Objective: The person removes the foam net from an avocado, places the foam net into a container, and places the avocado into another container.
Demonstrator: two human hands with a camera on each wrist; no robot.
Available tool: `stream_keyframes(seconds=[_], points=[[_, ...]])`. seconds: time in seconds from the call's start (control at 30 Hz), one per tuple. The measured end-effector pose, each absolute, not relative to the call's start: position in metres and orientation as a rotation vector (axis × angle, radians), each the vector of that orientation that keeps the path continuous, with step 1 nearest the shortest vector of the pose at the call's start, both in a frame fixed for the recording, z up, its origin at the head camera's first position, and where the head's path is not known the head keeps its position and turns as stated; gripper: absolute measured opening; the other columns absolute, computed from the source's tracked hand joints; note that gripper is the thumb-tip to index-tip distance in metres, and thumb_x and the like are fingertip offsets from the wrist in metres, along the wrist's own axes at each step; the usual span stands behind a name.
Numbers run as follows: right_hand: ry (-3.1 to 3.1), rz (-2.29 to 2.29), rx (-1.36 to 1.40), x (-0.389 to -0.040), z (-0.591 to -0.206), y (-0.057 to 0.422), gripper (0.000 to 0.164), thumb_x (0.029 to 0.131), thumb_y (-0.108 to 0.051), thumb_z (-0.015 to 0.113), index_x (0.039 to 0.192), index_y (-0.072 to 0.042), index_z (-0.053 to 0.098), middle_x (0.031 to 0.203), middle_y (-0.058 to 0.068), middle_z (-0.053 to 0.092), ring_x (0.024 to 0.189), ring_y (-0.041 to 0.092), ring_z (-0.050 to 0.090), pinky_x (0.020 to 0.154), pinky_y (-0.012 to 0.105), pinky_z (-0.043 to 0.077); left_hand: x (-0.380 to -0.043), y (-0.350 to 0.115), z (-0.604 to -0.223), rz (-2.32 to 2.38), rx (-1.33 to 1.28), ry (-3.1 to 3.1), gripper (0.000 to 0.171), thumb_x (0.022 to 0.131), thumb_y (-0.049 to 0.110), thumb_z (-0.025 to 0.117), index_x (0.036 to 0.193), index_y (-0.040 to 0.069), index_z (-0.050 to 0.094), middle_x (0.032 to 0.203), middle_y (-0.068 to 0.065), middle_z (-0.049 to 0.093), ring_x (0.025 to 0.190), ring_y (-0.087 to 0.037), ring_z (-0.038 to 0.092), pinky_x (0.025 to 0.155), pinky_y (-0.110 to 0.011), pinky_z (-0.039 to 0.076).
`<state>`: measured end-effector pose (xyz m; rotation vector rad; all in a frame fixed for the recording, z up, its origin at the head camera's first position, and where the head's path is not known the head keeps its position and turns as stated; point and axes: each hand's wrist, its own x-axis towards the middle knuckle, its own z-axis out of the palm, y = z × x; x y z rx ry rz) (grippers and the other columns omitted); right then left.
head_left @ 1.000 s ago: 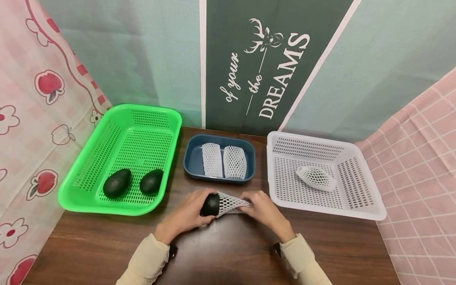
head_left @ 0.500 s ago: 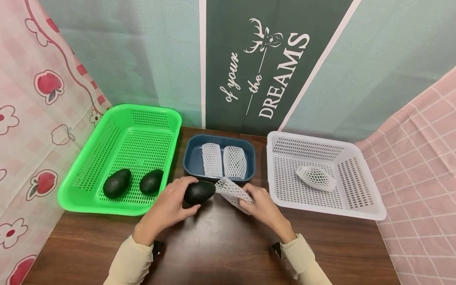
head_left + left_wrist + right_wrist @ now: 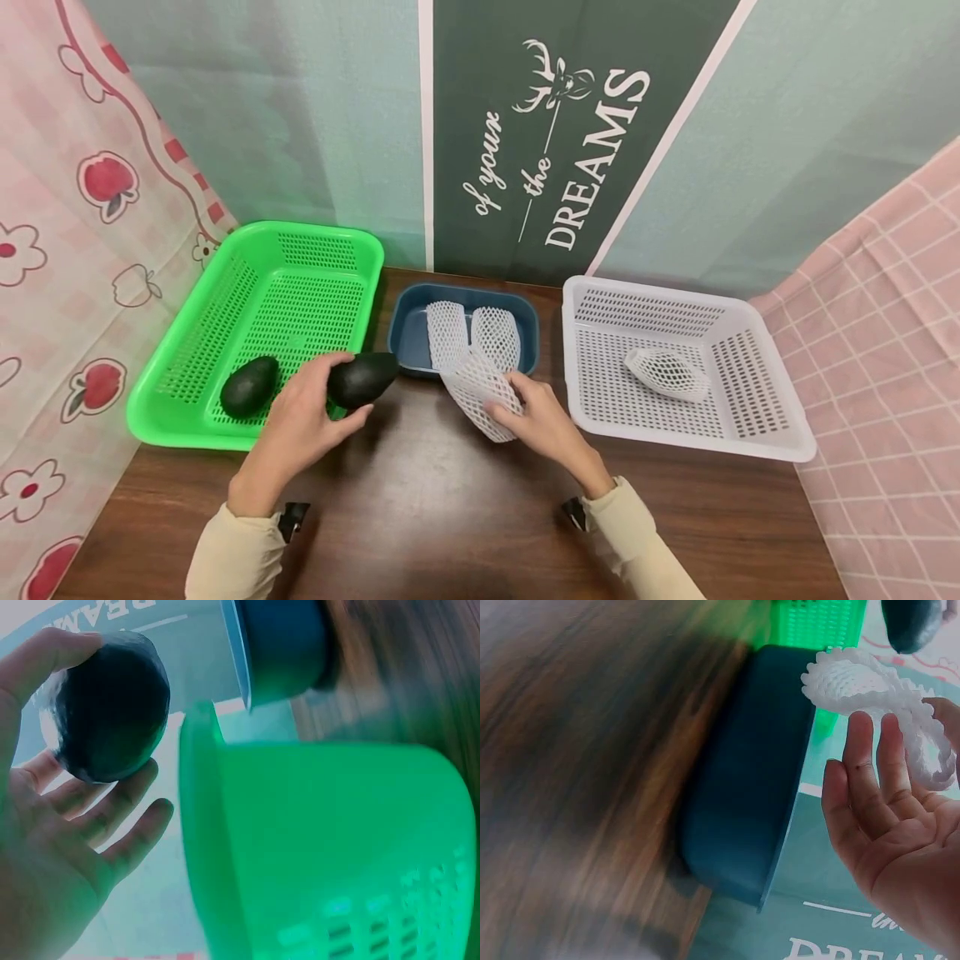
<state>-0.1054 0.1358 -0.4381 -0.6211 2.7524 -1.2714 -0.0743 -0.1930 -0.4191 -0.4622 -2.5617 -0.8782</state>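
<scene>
My left hand (image 3: 302, 421) grips a dark avocado (image 3: 363, 381) between thumb and fingers, above the near right rim of the green basket (image 3: 307, 304). In the left wrist view that avocado (image 3: 114, 709) is up beside the basket's wall, clear of it. My right hand (image 3: 542, 423) pinches a white foam net sleeve (image 3: 480, 398), its far end overlapping the front of the blue tray (image 3: 408, 329). From the right wrist the sleeve (image 3: 855, 684) shows its open mouth, with nothing inside visible. Another avocado (image 3: 250, 387) lies in the green basket; my left hand hides the area beside it.
Two flat foam net sleeves, one left (image 3: 446, 329) and one right (image 3: 497, 333), lie in the blue tray. The white basket (image 3: 682, 293) on the right contains a net-wrapped piece (image 3: 667, 374). Fabric (image 3: 652, 208) hangs behind the wooden table (image 3: 435, 517).
The avocado has come out of the net sleeve and moved left with my left hand towards the green basket. My right hand kept the sleeve and shifted slightly left.
</scene>
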Motion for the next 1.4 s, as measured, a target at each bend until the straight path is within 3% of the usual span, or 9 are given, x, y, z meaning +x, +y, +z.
stream_keyframes(seconds=[0.4, 0.7, 0.83, 1.03, 1.4], points=[[2.651, -1.452, -0.384, -0.126, -0.432, 0.112, 0.026, 0.089, -0.021, 0.074, 0.106, -0.007, 0.06, 0.09, 0.008, 0.069, 0.073, 0.009, 0.058, 0.061, 0.021, 0.047, -0.069, -0.221, -0.427, -0.844, -0.188, -2.63, 0.067, 0.068, 0.017, 0.087, 0.123, -0.002, 0.055, 0.108, -0.026, 0.066, 0.096, -0.044, 0.062, 0.073, -0.059, 0.049], [2.607, -1.535, -0.281, -0.142, -0.431, 0.097, 0.038, 0.092, -0.025, 0.071, 0.123, -0.007, 0.056, 0.106, 0.011, 0.071, 0.085, 0.015, 0.066, 0.07, 0.025, 0.052, -0.071, -0.241, -0.436, -0.79, -0.068, -2.656, 0.068, 0.068, 0.016, 0.087, 0.122, -0.006, 0.052, 0.103, -0.034, 0.063, 0.092, -0.052, 0.059, 0.077, -0.062, 0.043], [2.605, -1.555, -0.252, -0.151, -0.43, 0.091, 0.04, 0.092, -0.023, 0.07, 0.124, -0.005, 0.054, 0.106, 0.013, 0.071, 0.085, 0.017, 0.066, 0.07, 0.026, 0.052, -0.072, -0.248, -0.441, -0.793, 0.03, -2.641, 0.067, 0.07, 0.015, 0.086, 0.123, -0.007, 0.05, 0.102, -0.035, 0.062, 0.09, -0.053, 0.058, 0.074, -0.062, 0.041], [2.534, -1.629, -0.217, -0.163, -0.433, 0.081, 0.045, 0.094, -0.026, 0.069, 0.127, -0.003, 0.051, 0.109, 0.016, 0.072, 0.085, 0.016, 0.068, 0.069, 0.023, 0.053, -0.074, -0.251, -0.45, -0.82, 0.13, -2.64, 0.068, 0.073, 0.015, 0.083, 0.126, -0.008, 0.048, 0.108, -0.033, 0.059, 0.098, -0.051, 0.054, 0.083, -0.063, 0.039], [2.415, -1.738, -0.185, -0.178, -0.444, 0.059, 0.049, 0.096, -0.022, 0.066, 0.133, -0.002, 0.042, 0.12, 0.017, 0.067, 0.092, 0.018, 0.068, 0.073, 0.023, 0.053, -0.074, -0.252, -0.453, -0.821, 0.229, -2.72, 0.071, 0.078, 0.021, 0.08, 0.131, -0.006, 0.043, 0.105, -0.035, 0.057, 0.095, -0.051, 0.052, 0.079, -0.061, 0.039]])
